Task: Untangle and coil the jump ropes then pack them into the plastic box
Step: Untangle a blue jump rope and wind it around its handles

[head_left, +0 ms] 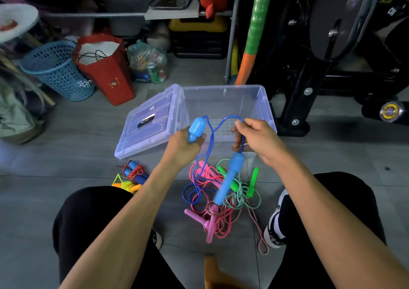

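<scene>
Just in front of the empty plastic box (254, 98), the left hand (184, 147) grips one blue handle (197, 127) while the right hand (256, 138) pinches the blue cord (230, 118). To coil well, the person should draw the cord clear of the tangled pile (223, 200) first, looping evenly.

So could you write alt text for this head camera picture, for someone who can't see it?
A person's left hand grips one light blue plastic handle of a blue jump rope while the right hand pinches its cord, above a tangle of pink and green ropes and an open clear plastic box.
</scene>
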Tool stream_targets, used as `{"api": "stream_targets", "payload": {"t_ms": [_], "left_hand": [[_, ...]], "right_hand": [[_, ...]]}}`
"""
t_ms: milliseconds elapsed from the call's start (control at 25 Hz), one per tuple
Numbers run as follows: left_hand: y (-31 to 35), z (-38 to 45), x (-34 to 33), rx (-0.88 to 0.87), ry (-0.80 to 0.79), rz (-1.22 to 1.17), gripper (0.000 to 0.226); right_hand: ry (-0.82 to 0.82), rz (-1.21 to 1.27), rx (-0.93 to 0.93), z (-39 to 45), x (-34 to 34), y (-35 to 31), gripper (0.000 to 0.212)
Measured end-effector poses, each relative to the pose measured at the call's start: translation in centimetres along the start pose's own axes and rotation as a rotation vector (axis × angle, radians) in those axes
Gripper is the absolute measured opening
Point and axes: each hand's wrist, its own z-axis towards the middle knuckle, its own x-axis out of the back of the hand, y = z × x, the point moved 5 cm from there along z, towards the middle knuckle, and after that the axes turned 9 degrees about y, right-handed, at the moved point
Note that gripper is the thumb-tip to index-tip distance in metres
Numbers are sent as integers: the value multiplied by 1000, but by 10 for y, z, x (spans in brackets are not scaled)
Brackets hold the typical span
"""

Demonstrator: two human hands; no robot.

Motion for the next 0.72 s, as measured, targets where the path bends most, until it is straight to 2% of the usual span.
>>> {"api": "stream_targets", "payload": {"t_ms": [80,160,280,400,520,640,720], "left_hand": [[-1,0,-6,71,-91,-195,27],[-2,0,-6,84,-123,-225,33],[-8,2,-3,57,-88,-90,37],[-3,-1,-3,-48,-54,36,34],[1,-7,-15,-62,-216,-20,33],[5,-18,-30,34,-394,-145,37],[8,-23,-31,34,-429,-145,28]], "right_hand": [[63,8,-83,3,2,6,30],[109,-73,-145,7,7,12,32],[152,-30,-171,9,9,14,32],[166,90,-167,7,6,8,31],[165,297,-276,7,4,10,32],[192,401,-356,4,2,13,33],[198,458,-382,3,0,15,33]]}}
